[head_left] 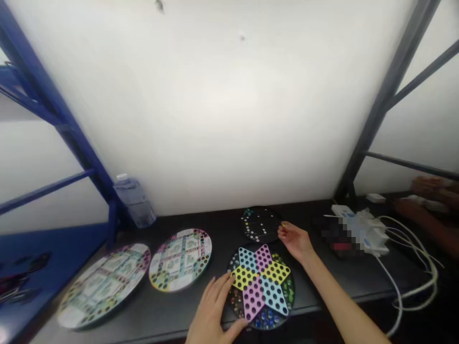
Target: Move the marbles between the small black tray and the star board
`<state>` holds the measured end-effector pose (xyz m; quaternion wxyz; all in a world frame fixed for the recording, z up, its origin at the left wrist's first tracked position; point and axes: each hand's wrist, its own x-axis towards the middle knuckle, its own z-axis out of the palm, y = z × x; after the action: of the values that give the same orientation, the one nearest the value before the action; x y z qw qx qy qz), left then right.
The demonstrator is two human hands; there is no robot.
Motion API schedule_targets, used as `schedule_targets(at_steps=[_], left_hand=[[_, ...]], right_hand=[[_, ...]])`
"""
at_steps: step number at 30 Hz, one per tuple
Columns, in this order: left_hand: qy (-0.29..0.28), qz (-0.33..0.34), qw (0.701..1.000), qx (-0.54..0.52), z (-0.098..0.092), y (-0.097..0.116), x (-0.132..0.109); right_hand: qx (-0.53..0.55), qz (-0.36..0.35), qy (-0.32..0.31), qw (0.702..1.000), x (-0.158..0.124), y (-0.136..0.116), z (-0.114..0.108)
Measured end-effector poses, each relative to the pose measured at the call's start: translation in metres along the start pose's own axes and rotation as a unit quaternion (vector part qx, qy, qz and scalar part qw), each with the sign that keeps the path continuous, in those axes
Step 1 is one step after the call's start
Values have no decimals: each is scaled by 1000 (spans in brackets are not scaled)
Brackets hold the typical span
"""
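A Chinese checkers board (258,276) with a star of pink, blue and yellow hole-filled points lies at the table's front edge. Coloured marbles (269,317) sit in its dark round base around the star. My left hand (214,306) rests against the board's left side, fingers stretched and apart, thumb by the lower rim. Behind the board is a round black tray (267,215) with several small white and coloured pieces. My right hand (296,241) is at that tray's right edge, fingertips pinched on a small yellow piece (283,224), apparently a marble.
Two round printed game boards (181,260) lie to the left. A clear plastic bottle (135,200) stands behind them beside a blue metal frame (71,129). At the right are a white power strip (369,231) and looping white cables (432,282). Another person's arm (426,220) shows at far right.
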<state>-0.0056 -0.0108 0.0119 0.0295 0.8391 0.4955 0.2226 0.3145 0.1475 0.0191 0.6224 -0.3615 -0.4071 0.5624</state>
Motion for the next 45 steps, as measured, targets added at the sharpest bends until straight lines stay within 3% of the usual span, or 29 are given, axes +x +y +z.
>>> schedule_targets(at_steps=[5,10,12,15,17,19,22,25,28,32,34,35,36,38,40,42,43,45], left_hand=[[3,-5,1000,0,-1,2,1],[1,-12,1000,-4,0,1,3],[2,-11,1000,-5,1,1,3],[2,-10,1000,-7,2,-1,1],[0,-14,1000,-4,3,-1,0],[-4,-13,1000,-1,4,-1,0],[-7,-10,1000,4,4,-1,0],[3,-6,1000,12,3,0,1],[6,-1,1000,17,2,0,1],[7,2,1000,25,1,0,1],[11,6,1000,23,1,0,1],[13,7,1000,20,1,0,1],[15,7,1000,17,2,0,1],[19,-2,1000,15,2,0,1],[19,-3,1000,14,1,1,1],[16,2,1000,16,0,2,2],[15,4,1000,18,-1,2,2],[14,9,1000,21,-2,3,3]], right_hand=[[-10,46,-6,999,4,6,-2],[49,158,-8,986,8,13,8],[13,170,-4,985,7,13,12],[-162,95,-5,982,0,6,12],[-340,7,-58,938,-7,-5,10],[-502,-52,-138,852,-13,-20,9],[-641,-53,-244,726,-19,-41,13],[-716,-40,-297,630,-20,-53,25],[-756,-21,-330,566,-17,-53,36],[-771,-18,-352,530,-13,-50,39],[-763,-22,-343,547,-10,-49,34],[-749,-24,-333,573,-8,-48,31],[-724,-23,-321,611,-6,-47,27],[-631,-2,-290,720,-3,-43,17],[-466,57,-258,844,-2,-34,8],[-249,128,-216,935,-2,-24,-1],[-143,144,-191,960,-2,-18,-4],[17,151,-147,977,-3,-9,-8]])
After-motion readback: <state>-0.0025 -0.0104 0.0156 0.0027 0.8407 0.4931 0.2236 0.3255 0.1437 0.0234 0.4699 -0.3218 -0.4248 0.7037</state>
